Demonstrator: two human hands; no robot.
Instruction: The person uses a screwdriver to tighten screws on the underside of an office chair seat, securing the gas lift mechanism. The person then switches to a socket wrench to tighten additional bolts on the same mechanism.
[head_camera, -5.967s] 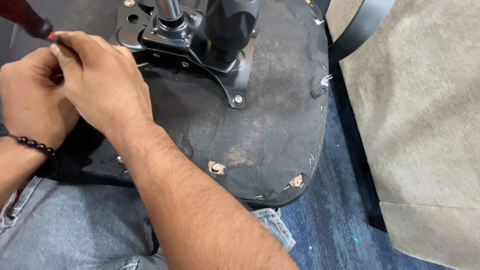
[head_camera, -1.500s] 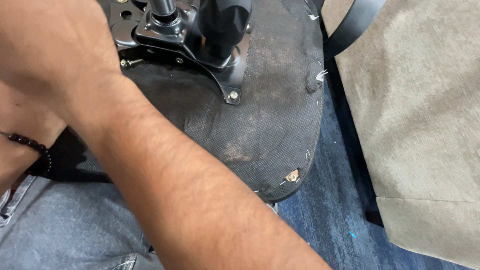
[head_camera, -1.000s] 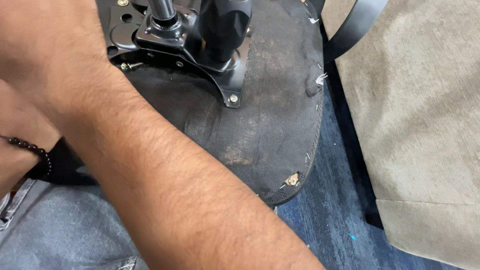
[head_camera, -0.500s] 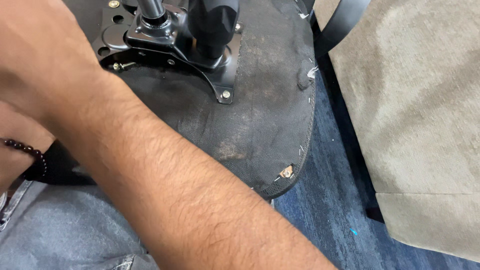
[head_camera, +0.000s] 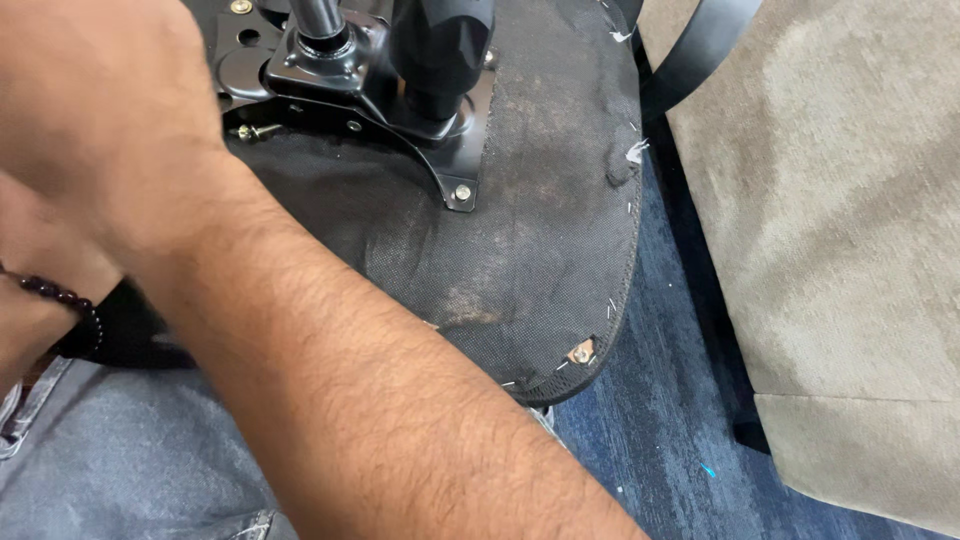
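Observation:
An upturned chair seat (head_camera: 540, 250), covered in worn black fabric, lies across my lap. Its black metal mechanism plate (head_camera: 400, 110) sits at the top, with a chrome post (head_camera: 318, 18) and a black knob (head_camera: 440, 50). A bolt (head_camera: 462, 192) holds the plate's near corner, and a small brass screw (head_camera: 250, 130) sticks out at its left edge. My right hand (head_camera: 100, 110) is at the upper left, back to the camera and blurred, beside the plate; its fingers are hidden. My left hand (head_camera: 45, 240), with a dark bead bracelet (head_camera: 70, 305) on the wrist, is mostly hidden behind the right forearm.
A beige upholstered cushion (head_camera: 840, 250) fills the right side, with a black curved armrest (head_camera: 700, 50) above it. Blue carpet (head_camera: 660, 430) shows between the seat and the cushion. Staples and torn corners (head_camera: 580, 352) mark the seat's edge. My jeans (head_camera: 110, 450) are at the lower left.
Six seconds ago both hands held a red-handled tool at the plate's left side. Now the right hand is closer to the camera and covers the left hand; the tool is out of sight.

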